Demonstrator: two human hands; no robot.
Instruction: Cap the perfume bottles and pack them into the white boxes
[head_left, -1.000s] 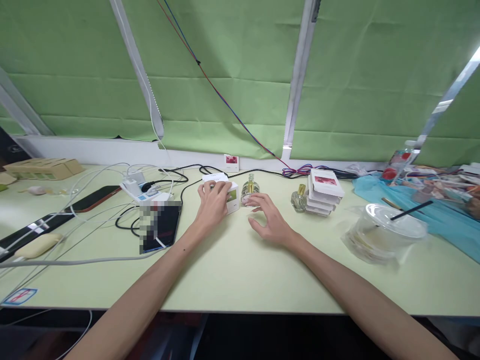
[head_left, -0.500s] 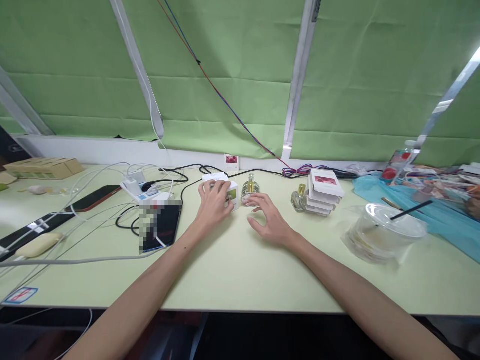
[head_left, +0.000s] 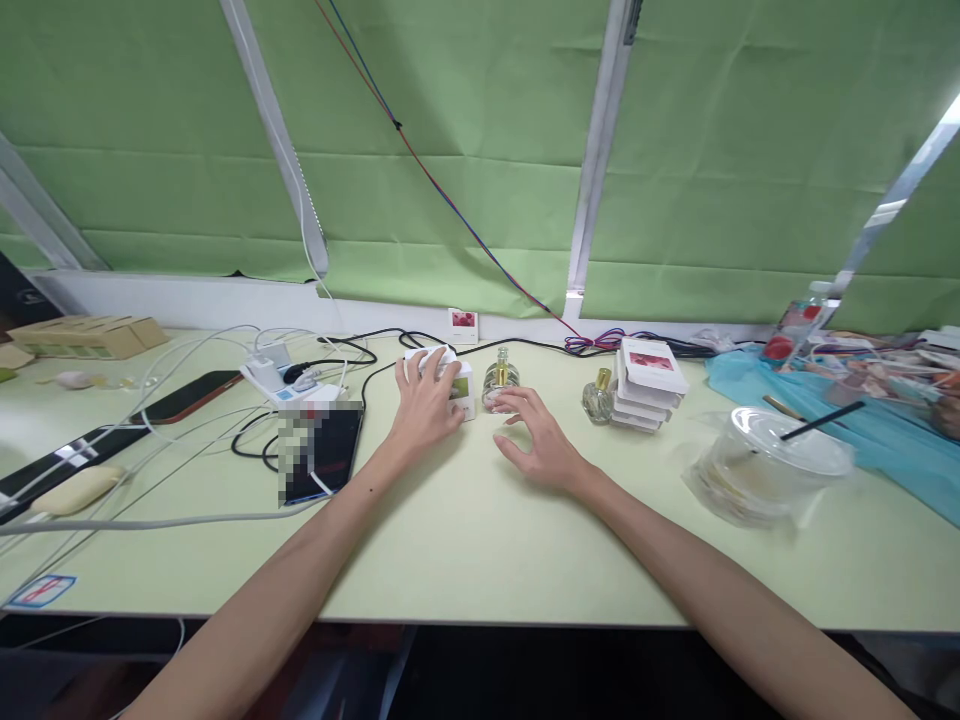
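My left hand (head_left: 426, 410) lies over a small white carton (head_left: 463, 390) with a green picture on its side. Its fingers are spread across the carton's top and hide much of it. Just right of that stands a clear glass perfume bottle (head_left: 502, 372) with a gold-coloured neck. My right hand (head_left: 541, 440) rests by this bottle, fingers parted, the fingertips in front of its lower part; whether they touch the glass I cannot tell. Farther right, a second perfume bottle (head_left: 598, 398) with a gold top leans against a stack of white cartons (head_left: 651, 385).
A phone (head_left: 334, 450) and a white power strip (head_left: 304, 392) with tangled cables lie to the left. On the right are a lidded plastic tub (head_left: 772, 465) with a black straw and a blue plastic sheet (head_left: 885, 450). Another carton (head_left: 463, 324) stands against the wall.
The fingers of my left hand have straightened and spread over the carton, which has shifted very slightly left. My right hand has barely moved.
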